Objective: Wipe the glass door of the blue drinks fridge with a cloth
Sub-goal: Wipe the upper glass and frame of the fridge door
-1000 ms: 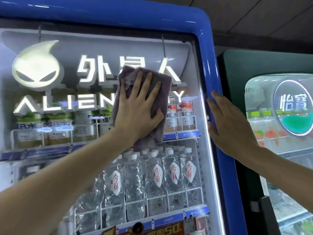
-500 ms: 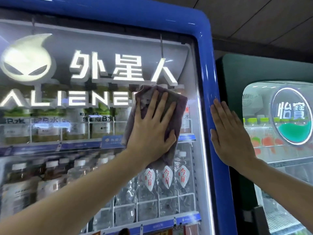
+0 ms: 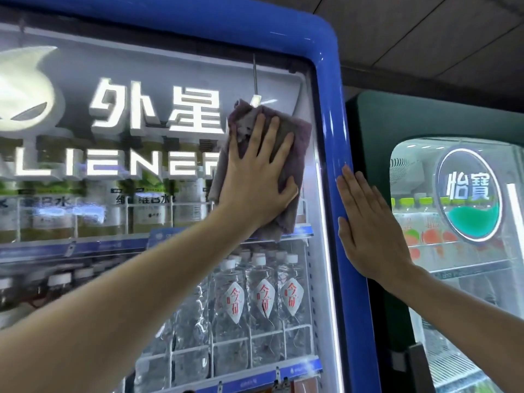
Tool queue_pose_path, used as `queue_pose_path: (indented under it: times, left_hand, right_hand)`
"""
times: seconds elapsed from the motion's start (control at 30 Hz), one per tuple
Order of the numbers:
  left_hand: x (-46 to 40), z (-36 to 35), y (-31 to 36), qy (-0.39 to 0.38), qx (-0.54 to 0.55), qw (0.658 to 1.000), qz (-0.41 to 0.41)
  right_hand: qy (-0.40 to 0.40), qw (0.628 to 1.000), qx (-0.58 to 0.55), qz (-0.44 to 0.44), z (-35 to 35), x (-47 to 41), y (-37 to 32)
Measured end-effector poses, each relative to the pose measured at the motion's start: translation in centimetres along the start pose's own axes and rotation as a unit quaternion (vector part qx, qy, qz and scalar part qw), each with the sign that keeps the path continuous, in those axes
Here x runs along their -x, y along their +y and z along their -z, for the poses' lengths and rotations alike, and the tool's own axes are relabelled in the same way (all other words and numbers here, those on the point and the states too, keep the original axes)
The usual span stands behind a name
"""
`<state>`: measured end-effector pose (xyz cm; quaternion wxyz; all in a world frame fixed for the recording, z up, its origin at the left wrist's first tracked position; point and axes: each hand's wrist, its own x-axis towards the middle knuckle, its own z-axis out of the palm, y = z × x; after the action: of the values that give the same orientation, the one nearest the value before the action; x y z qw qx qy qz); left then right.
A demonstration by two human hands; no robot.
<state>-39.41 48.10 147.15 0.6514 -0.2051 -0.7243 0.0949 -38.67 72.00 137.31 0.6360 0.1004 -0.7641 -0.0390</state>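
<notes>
Head view: left hand [image 3: 255,177] presses a purple-grey cloth [image 3: 286,143] flat on the glass door [image 3: 141,265] of the blue drinks fridge [image 3: 329,109], high up near the door's right edge, covering the end of the lit sign lettering [image 3: 158,109]. Fingers [image 3: 256,131] straight and a little spread, thumb out to the side; palm carries the pressure, nothing pinched. The cloth is bunched, its lower corner hanging below the wrist toward the shelf of water bottles [image 3: 263,302]. Right hand [image 3: 368,225] lies flat on the fridge's blue frame just right of the cloth, fingers straight and together, bracing. A green fridge [image 3: 397,123] stands right of the blue one.

Step, as I judge it: mid-wipe, upper right part of the glass. The lower glass, over the bottles, probably still needs passes. Next move likely calls for sliding the cloth along the right edge with the palm kept flat, so the loose corner doesn't fold under.
</notes>
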Motion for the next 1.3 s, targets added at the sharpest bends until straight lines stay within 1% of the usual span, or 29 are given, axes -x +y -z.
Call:
queue_pose_path:
  times: [0.17,0.27,0.37,0.5,0.57,0.73,0.87,0.97,1.07,1.17,1.23,1.3]
  left_hand:
    - [5.9,-0.9,2.8,0.002,0.014,1.0,-0.028]
    - [5.4,-0.9,2.5,-0.006,0.001,0.999,-0.036]
    - [2.6,-0.8,1.9,-0.008,-0.011,0.999,-0.051]
    - [-2.5,-0.3,1.8,-0.001,-0.015,1.0,-0.023]
    - [-3.3,-0.5,2.3,0.001,-0.011,1.0,-0.004]
    - [-1.9,-1.4,4.5,0.03,0.025,0.998,0.047]
    - [0.3,-2.2,6.7,0.037,0.046,0.997,0.044]
    - [3.0,-2.6,8.4,0.029,0.059,0.997,0.047]
    - [5.4,-2.9,10.4,0.005,0.05,0.997,0.059]
    - [5.8,-2.6,10.7,-0.009,0.052,0.996,0.07]
    - [5.8,-2.0,10.2,-0.027,0.062,0.996,0.059]
    - [6.2,-1.2,9.5,-0.042,0.084,0.994,0.05]
  right_hand:
    - [0.0,1.0,-0.007,-0.001,0.1,0.1,0.0]
    - [0.002,1.0,-0.012,0.0,0.1,0.0,0.0]
    - [0.002,1.0,-0.015,-0.003,0.0,0.0,0.1]
    - [0.007,1.0,-0.026,-0.001,0.0,0.2,0.1]
    - [0.012,0.999,-0.03,-0.001,0.0,0.2,0.0]
    - [0.02,0.999,-0.048,0.003,-0.1,0.3,0.3]
    - [0.027,0.997,-0.069,0.0,-0.2,0.4,0.3]
    - [0.04,0.994,-0.097,-0.007,-0.3,0.5,0.2]
    - [0.054,0.991,-0.124,-0.009,-0.1,0.5,0.3]
    - [0.075,0.983,-0.169,-0.006,0.4,0.0,0.5]
    - [0.108,0.973,-0.205,-0.01,1.2,-0.5,0.3]
    - [0.16,0.961,-0.223,-0.02,2.2,-0.7,-0.5]
